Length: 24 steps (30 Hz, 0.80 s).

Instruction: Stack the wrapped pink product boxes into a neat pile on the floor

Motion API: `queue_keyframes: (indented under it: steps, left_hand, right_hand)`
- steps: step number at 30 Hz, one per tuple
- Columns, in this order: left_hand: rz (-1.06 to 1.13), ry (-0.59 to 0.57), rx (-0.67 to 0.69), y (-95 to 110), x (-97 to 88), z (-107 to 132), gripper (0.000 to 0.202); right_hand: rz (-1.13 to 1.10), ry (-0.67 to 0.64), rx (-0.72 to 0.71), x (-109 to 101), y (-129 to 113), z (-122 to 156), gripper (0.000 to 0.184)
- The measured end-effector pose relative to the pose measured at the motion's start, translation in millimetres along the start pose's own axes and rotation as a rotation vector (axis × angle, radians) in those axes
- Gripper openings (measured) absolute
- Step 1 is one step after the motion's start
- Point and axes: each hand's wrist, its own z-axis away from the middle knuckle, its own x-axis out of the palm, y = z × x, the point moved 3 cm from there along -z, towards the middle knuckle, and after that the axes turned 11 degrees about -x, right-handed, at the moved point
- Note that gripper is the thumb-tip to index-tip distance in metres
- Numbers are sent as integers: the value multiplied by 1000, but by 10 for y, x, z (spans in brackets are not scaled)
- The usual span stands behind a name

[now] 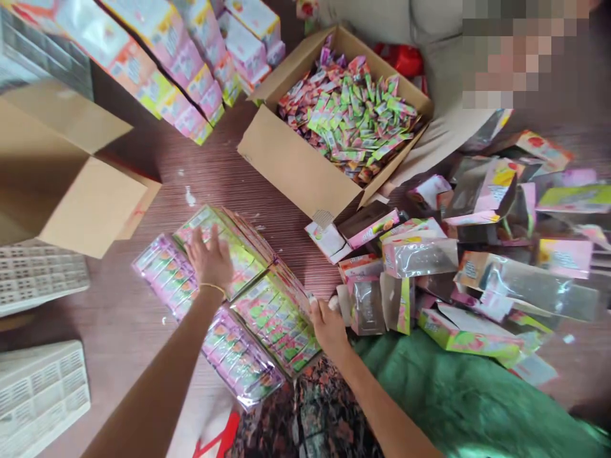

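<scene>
Flat stacks of folded green and pink carton blanks (272, 312) lie on the floor in front of me, beside wrapped pink packs (167, 270). My left hand (210, 257) rests flat, fingers spread, on the far green stack (241, 254). The fingers of my right hand (327, 324) curl around the right edge of the near green stack. Just right of that hand stands a pile of opened display boxes with clear windows (420, 254).
An open cardboard box (291, 165) full of small candy sachets (351, 114) stands ahead. Another open carton (71, 184) and white plastic crates (41, 388) are at left. Stacked product boxes (176, 63) lie at top left. A person sits at top right. Green cloth (453, 394) covers my lap.
</scene>
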Motion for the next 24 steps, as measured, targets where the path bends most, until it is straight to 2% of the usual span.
queue_keyframes:
  steps: [2,4,7,10,14,18,24]
  left_hand:
    - [-9,-9,16,58,105,418,57]
    - [-15,5,-45,101,268,769,57]
    - [-44,82,-90,151,458,1013,55]
    - [-68,120,-69,178,524,996,54]
    - [-93,159,-65,198,518,951,54]
    - [-122,177,-64,222,534,980,54]
    - [-146,188,-73,231,563,981,53]
  right_hand:
    - [-21,-9,-15,-108,-53,-211,44]
    - [-7,-40,-87,-237,-88,-452,43]
    - [78,-95,-246,-425,-110,-743,48]
    - [133,-141,-330,-525,-96,-869,51]
    - [100,-196,-392,-447,-98,-860,50]
    - [17,-199,-381,-351,-134,-860,53]
    - [-81,-261,-401,-390,-234,-960,56]
